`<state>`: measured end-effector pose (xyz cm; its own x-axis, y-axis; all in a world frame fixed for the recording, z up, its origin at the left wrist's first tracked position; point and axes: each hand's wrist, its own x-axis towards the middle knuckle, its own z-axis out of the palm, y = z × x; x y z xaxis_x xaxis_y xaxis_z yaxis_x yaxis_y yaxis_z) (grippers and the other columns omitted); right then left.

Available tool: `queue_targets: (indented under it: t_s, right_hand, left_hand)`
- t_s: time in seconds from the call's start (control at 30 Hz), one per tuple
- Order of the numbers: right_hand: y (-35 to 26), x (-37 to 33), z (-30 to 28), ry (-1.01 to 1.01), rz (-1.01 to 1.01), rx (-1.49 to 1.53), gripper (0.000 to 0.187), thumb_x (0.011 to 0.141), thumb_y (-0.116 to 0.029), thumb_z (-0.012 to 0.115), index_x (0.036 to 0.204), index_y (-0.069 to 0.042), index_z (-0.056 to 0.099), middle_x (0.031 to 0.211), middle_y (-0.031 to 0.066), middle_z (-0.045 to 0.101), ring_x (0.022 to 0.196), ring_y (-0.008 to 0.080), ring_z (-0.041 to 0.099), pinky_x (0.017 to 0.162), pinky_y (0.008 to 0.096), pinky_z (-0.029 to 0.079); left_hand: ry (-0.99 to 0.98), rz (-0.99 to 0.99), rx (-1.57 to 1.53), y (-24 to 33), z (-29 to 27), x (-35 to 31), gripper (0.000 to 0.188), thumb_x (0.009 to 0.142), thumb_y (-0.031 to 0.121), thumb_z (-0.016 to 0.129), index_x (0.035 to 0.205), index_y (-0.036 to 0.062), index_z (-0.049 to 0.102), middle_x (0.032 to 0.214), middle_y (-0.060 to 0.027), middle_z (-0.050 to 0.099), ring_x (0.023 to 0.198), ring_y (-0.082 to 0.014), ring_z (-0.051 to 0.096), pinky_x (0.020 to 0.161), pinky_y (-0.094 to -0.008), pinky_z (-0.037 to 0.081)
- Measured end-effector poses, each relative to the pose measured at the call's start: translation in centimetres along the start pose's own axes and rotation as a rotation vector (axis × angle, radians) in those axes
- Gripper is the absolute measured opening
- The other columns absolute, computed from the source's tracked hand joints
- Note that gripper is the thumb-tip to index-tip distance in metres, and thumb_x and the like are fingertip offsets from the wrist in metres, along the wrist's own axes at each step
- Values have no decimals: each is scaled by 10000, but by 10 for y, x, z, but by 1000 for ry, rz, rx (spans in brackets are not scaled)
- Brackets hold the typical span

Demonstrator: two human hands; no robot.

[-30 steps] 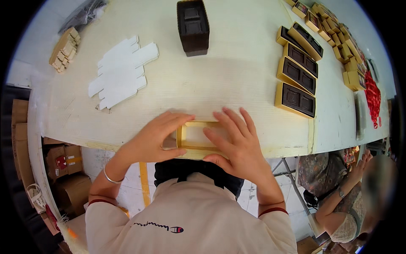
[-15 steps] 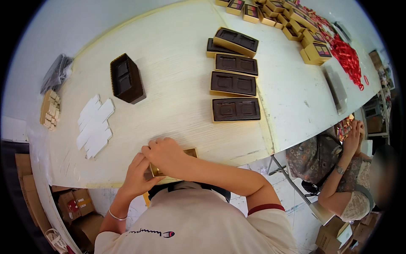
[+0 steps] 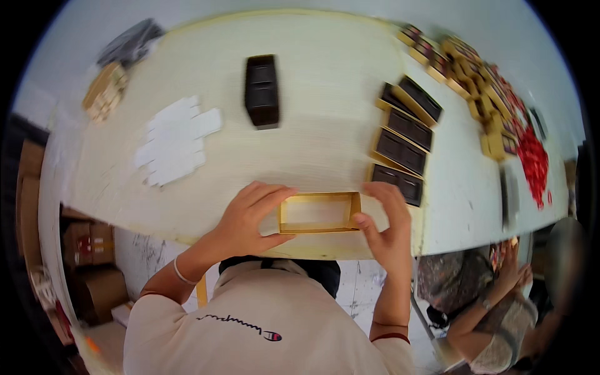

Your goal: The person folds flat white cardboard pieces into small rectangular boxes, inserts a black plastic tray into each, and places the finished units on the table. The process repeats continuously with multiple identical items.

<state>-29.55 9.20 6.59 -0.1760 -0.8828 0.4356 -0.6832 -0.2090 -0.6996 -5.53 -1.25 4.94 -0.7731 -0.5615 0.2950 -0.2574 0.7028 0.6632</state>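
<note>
A gold rectangular box frame lies before me near the front edge of the table, its long sides running left to right. Its inside shows pale and holds nothing. My left hand grips its left end, fingertips at the back corner and thumb by the front corner. My right hand is at the other end, thumb against the end wall and fingers curved round the back corner.
Gold boxes with dark brown trays stand to the right. A stack of dark trays stands farther back. White card pieces lie left. Patterned gold boxes and red ribbons lie far right, near a seated person.
My hands, crossed over the box before, have parted to its two ends, and the inside of the box now shows. The view has turned, so the table's things appear shifted right.
</note>
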Motion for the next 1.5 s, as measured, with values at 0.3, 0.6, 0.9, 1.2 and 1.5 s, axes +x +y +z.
queue_targets:
  t_s: [0.3, 0.6, 0.9, 1.2, 1.5]
  right_hand:
    - [-17, 134, 110, 3, -587, -410, 222, 745, -87, 697, 933, -25, 597, 905, 99, 591, 930, 265, 569, 854, 380, 420]
    - [-10, 173, 114, -171, -571, -533, 157, 708, -67, 723, 711, -50, 566, 792, 61, 565, 824, 263, 549, 792, 372, 425]
    - [-56, 72, 29, -208, 223, 922, 111, 868, -130, 693, 869, -37, 631, 859, -3, 640, 760, 69, 559, 728, 223, 469]
    - [-21, -18, 53, -98, 883, 1000, 197, 913, -206, 648, 794, -64, 583, 697, -33, 528, 640, 76, 557, 651, 274, 534]
    - [-22, -7, 68, -324, -142, 8, 490, 757, -112, 735, 1217, -41, 583, 784, 65, 555, 726, 203, 534, 681, 300, 446]
  left_hand:
    - [188, -137, 34, -32, -19, -52, 697, 658, 141, 825, 1275, 16, 528, 1212, -156, 572, 1075, -324, 526, 916, -394, 442]
    - [218, -133, 15, -50, -33, -69, 717, 650, 140, 832, 1281, 12, 517, 1220, -168, 565, 1086, -336, 523, 924, -402, 444]
    - [64, -200, -66, -54, -33, -72, 738, 694, 97, 785, 1353, 66, 454, 1273, -155, 528, 1122, -339, 516, 939, -383, 453]
    - [-47, -158, -99, -49, -22, -59, 737, 730, 60, 747, 1387, 83, 415, 1327, -151, 479, 1169, -326, 491, 972, -373, 431]
    - [-169, -160, 31, -53, -35, -43, 781, 714, 159, 770, 1398, 70, 403, 1432, -129, 375, 1271, -338, 403, 1055, -408, 352]
